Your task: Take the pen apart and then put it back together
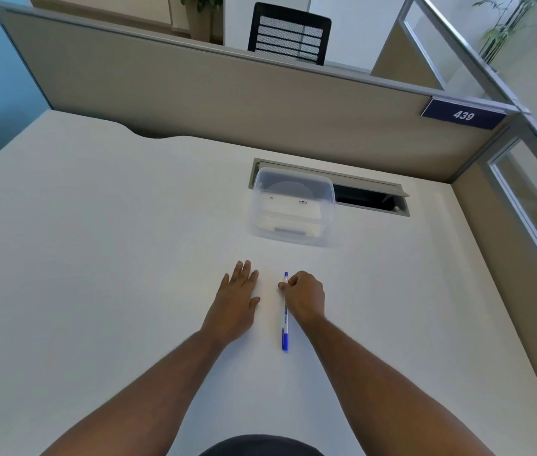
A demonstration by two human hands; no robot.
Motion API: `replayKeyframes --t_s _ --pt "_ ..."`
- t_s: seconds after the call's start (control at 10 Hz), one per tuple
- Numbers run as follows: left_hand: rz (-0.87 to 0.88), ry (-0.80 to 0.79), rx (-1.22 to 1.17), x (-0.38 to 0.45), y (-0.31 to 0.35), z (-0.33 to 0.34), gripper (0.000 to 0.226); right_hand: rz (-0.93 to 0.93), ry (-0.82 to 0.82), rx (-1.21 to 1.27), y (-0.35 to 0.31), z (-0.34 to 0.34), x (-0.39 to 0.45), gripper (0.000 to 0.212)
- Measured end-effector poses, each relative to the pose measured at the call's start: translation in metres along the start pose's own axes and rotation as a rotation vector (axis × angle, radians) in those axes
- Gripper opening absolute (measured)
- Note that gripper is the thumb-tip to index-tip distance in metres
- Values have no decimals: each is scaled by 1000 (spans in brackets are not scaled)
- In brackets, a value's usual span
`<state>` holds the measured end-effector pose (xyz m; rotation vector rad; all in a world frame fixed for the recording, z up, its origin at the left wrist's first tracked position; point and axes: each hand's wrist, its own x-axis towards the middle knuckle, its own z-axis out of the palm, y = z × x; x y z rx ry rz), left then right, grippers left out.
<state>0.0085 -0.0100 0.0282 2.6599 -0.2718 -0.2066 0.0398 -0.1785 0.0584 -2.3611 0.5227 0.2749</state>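
A white pen with a blue cap at its near end and a blue tip at its far end lies lengthwise on the white desk, whole. My right hand rests just right of it, fingers curled, with thumb and fingertips pinching the pen's upper part. My left hand lies flat on the desk to the pen's left, fingers spread, palm down, holding nothing.
A clear plastic box stands beyond the hands, in front of an open cable hatch. A beige partition with a "439" sign bounds the desk's far side, and a glass panel stands at the right.
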Motion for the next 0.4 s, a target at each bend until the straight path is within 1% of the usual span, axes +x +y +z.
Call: replayKeyframes --t_s 0.2,0.3,0.4 --pt "-3 -40 66 0 2 2 62 -12 11 9 5 2 4 20" --pt "-4 -59 64 -4 2 4 63 -1 -1 20 3 -1 4 25" --pt "-1 -63 80 -6 -1 9 63 -20 46 34 7 -5 1 27"
